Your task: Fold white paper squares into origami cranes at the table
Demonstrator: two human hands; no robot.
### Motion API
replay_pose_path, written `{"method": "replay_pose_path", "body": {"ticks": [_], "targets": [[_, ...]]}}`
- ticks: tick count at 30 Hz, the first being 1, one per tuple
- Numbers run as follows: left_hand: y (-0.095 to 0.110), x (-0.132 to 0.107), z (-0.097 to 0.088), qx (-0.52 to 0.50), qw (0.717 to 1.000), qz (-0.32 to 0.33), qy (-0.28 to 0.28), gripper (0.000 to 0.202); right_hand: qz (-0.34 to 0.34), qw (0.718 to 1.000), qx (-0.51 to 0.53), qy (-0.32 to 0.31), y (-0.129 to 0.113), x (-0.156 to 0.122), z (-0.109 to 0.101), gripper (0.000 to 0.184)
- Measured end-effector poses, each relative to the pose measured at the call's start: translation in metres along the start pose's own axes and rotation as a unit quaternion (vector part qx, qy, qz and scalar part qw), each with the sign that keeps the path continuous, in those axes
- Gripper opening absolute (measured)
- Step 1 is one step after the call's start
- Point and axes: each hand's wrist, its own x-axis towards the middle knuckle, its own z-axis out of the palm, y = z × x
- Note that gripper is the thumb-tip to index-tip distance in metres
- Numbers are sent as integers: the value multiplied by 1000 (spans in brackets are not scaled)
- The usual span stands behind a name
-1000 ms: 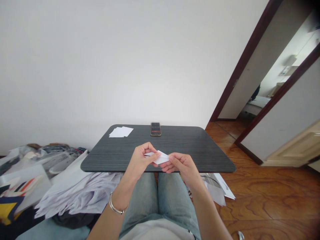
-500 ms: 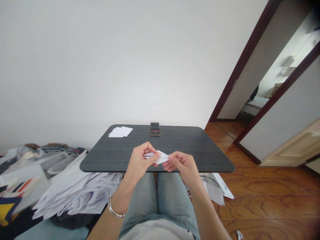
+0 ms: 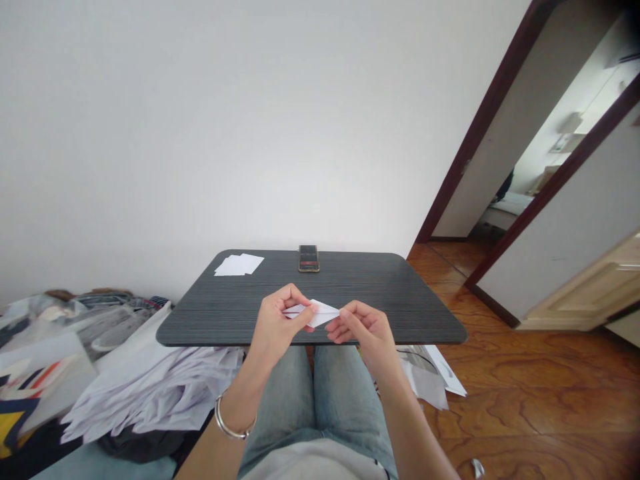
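Ahead of me, a white wall [image 3: 200,133] fills most of the view, and to its right a dark-framed doorway [image 3: 480,133] opens onto a brighter room. A polished wood floor [image 3: 525,400] runs beneath it. Just past my knees stands a dark grey wood-grain table [image 3: 400,300], and to my left a heap of crumpled white paper [image 3: 150,400] sits against plastic-wrapped clothes [image 3: 100,327]. More printed sheets [image 3: 425,377] lie on the floor to my right, partly under the table's near edge. Far along the tabletop, a small stack of white paper [image 3: 239,265] lies near the back edge, just left of a smartphone [image 3: 309,259] lying flat.

I hold both hands together above the table's near edge, over my jeans [image 3: 315,393]. Between them is a folded white paper [image 3: 316,313], tapered to a point on the right. My left hand [image 3: 277,320] is mostly closed, pinching the paper's left part between thumb and fingers. My right hand [image 3: 367,330] is curled, with its fingertips closed on the paper's right tip. A silver bangle [image 3: 233,427] circles my left wrist.
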Motion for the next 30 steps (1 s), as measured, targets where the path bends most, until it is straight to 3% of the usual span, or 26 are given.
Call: {"method": "replay_pose_path", "body": {"ticks": [6,23,30], "targets": [[1,-1,2,2,1000,4,11,23,-34,999,-11,14,0,0,3,27],[-7,1,0,-17,1000,7,-1,24,-37,999,-10,3,1,2,3,29],[-6,0,-2,-28,999,3,-35,24,-40,999,-23,-1,2,4,1,26]]}}
